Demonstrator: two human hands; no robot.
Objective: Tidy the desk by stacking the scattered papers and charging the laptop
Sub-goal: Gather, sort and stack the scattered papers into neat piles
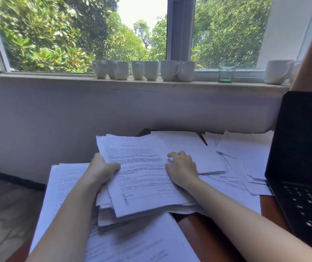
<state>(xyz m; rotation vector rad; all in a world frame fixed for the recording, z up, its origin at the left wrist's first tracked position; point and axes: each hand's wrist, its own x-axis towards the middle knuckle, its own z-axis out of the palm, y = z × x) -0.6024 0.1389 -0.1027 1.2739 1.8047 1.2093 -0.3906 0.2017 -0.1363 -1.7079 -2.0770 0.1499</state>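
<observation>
A thick stack of printed papers (142, 178) lies in the middle of the brown desk (270, 207). My left hand (102, 169) grips the stack's left edge, thumb on top of the top sheet. My right hand (182, 170) rests on the stack's right side, fingers loosely bent on the paper. More loose sheets (246, 157) lie scattered to the right, and others (64, 186) spread under my left arm. An open black laptop (302, 157) with a dark screen stands at the right edge. No charger or cable shows.
A grey wall rises just behind the desk, with a window sill above it. Several white mugs (143, 69) and a small green glass (226, 72) stand on the sill. Wooden floor (5, 208) lies to the left of the desk.
</observation>
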